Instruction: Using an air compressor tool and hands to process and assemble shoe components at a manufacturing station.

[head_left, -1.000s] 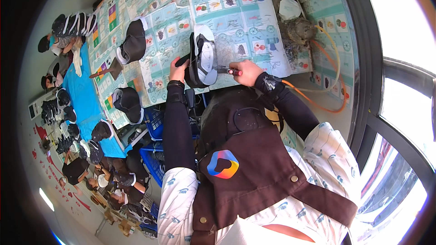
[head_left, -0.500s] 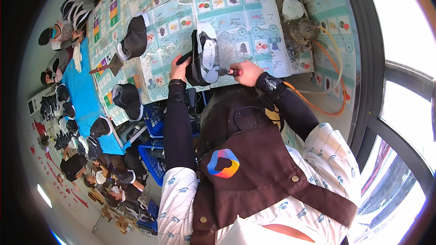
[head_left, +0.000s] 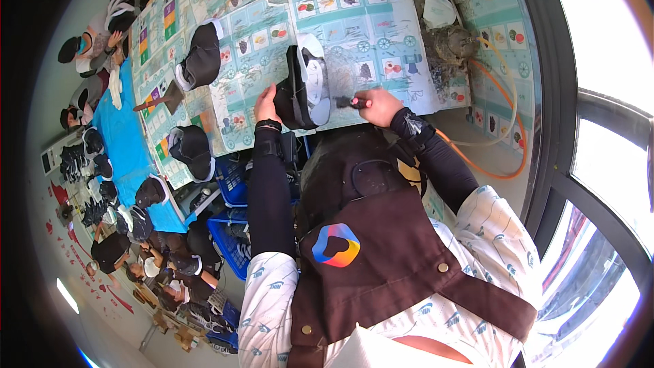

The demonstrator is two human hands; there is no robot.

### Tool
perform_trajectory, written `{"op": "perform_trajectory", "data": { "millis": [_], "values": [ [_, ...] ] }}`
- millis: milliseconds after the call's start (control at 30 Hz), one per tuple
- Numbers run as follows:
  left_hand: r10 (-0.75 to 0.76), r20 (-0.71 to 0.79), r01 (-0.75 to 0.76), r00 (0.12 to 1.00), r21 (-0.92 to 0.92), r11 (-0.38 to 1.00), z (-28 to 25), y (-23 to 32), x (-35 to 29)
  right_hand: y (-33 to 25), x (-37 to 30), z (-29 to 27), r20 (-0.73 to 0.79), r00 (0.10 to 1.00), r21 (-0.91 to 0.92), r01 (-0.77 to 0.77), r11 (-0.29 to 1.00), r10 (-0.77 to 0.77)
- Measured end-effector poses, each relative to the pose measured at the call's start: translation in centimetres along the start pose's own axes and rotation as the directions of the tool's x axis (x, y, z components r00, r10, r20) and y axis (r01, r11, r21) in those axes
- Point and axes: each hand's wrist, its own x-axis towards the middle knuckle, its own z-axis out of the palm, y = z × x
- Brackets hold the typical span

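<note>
A black shoe (head_left: 291, 99) with a white and grey sole lies on its side near the table's front edge, its sole facing right. My left hand (head_left: 266, 105) holds it from the left, fingers against the black upper. To the right of the sole, my right hand (head_left: 379, 106) is closed round a short, dark, brush-like tool (head_left: 355, 102). The tool's tip points left toward the sole, a small gap away; its exact kind is too small to make out.
On the patterned table covering (head_left: 252, 34) lie a black shoe (head_left: 204, 56), a scraper-like tool (head_left: 163, 99) and another black shoe (head_left: 191, 152). A dirty machine part (head_left: 453, 44) with an orange hose (head_left: 521, 143) sits at right. Blue baskets (head_left: 230, 245) stand below; people work at left.
My left hand has shifted slightly and its fingers now lie closer along the shoe's upper. The right hand has moved a little to the right, and its tool has turned.
</note>
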Motion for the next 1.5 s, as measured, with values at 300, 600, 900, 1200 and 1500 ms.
{"op": "perform_trajectory", "data": {
  "millis": [300, 600, 900, 1200, 1500],
  "values": [
    [0.061, -0.199, -0.056, 0.978, 0.027, 0.998, 4.8, 2.1, -0.6, -0.3, -1.6, -2.9, -0.059, 0.991, 0.386, -0.089, 0.918, 0.121],
    [-0.213, 0.148, 0.201, 0.966, 0.092, 0.975, 1.7, 6.4, -2.9, -0.8, -1.1, -2.2, -0.169, 0.981, 0.117, 0.117, 0.986, -0.096],
    [-0.148, 0.252, 0.133, 0.956, 0.076, 0.988, -0.8, 4.5, -4.2, -0.3, 1.2, 0.5, -0.048, 0.994, -0.051, 0.098, 0.994, -0.100],
    [-0.199, 0.205, 0.166, 0.958, 0.168, 0.972, -1.1, 6.2, -3.4, 0.3, 1.0, 0.8, 0.003, 0.995, -0.029, 0.100, 0.995, -0.100],
    [-0.227, 0.185, 0.153, 0.956, 0.344, 0.926, 2.1, 8.9, -3.1, 0.2, 0.4, 0.6, -0.146, 0.987, 0.013, 0.068, 0.998, -0.066]
  ]
}}
